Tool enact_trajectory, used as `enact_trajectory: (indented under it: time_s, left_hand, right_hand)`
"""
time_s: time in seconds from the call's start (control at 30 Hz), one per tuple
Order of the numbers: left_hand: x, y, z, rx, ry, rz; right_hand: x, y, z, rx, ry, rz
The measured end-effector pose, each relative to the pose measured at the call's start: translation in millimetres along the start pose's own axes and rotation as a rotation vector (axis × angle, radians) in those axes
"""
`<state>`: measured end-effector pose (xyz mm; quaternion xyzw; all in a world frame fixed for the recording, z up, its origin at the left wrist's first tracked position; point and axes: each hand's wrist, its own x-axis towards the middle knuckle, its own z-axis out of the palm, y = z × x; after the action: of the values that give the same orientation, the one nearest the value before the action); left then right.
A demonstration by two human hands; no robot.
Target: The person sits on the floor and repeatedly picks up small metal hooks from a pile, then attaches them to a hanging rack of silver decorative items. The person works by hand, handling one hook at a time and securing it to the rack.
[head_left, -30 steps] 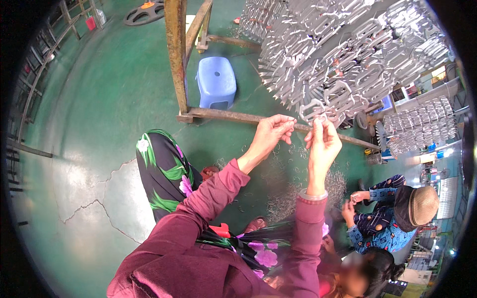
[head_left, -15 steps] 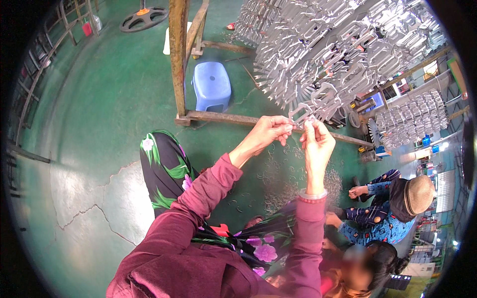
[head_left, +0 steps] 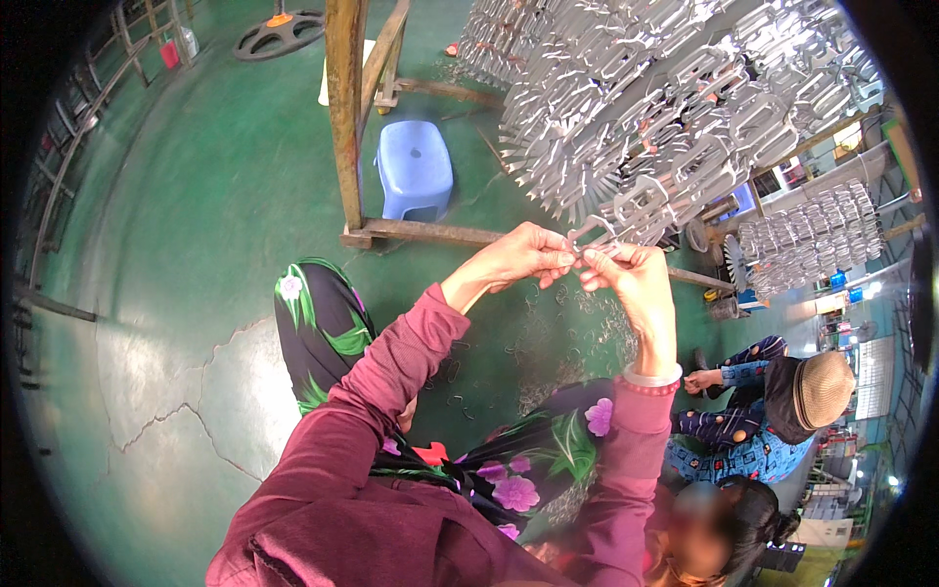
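Note:
A dense hanging bundle of silver, flat metal parts with open loops (head_left: pixel 665 117) fills the upper right. At its lower tip a looped silver metal part (head_left: pixel 591 231) lies between my two hands. My left hand (head_left: pixel 528 256) is closed in a pinch at that part's lower left end. Thumb and fingers of my right hand (head_left: pixel 634 279) pinch the same part from the right, the fingertips of both hands nearly touching. Whether a small wire hook is also between the fingertips is too fine to make out.
Small curved wire bits (head_left: pixel 577 328) litter the floor under my hands. A wooden frame (head_left: pixel 344 127) stands by a blue stool (head_left: pixel 415 168). To the right, a person in a straw hat (head_left: pixel 820 389) sits low; another person (head_left: pixel 748 519) is close by. Another metal bundle (head_left: pixel 810 235) hangs behind.
My right hand has turned and shifted slightly right and down, its fingers now bent toward the left hand. The looped metal part shows more clearly above the fingertips.

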<state>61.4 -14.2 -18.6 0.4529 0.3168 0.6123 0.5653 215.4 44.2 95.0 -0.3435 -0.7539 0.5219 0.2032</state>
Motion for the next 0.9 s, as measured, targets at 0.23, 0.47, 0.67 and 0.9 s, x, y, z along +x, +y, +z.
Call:
enact_trajectory:
  time_s: [0.23, 0.47, 0.67, 0.9]
  left_hand:
    - [10.2, -3.1, -10.2, -0.047, 0.024, -0.083]
    - [-7.7, -26.1, -37.4, -0.334, 0.347, -0.091]
    - [6.9, 9.0, -50.1, -0.297, 0.231, -0.048]
    - [18.0, 20.9, -60.1, -0.260, 0.239, -0.122]
  right_hand:
    - [8.9, -8.0, 14.1, -0.248, 0.217, 0.001]
    - [33.9, -0.2, 14.5, -0.319, 0.376, -0.072]
    - [50.2, -4.6, 17.0, -0.351, 0.339, -0.047]
    - [60.7, -12.5, 17.0, -0.483, 0.296, -0.021]
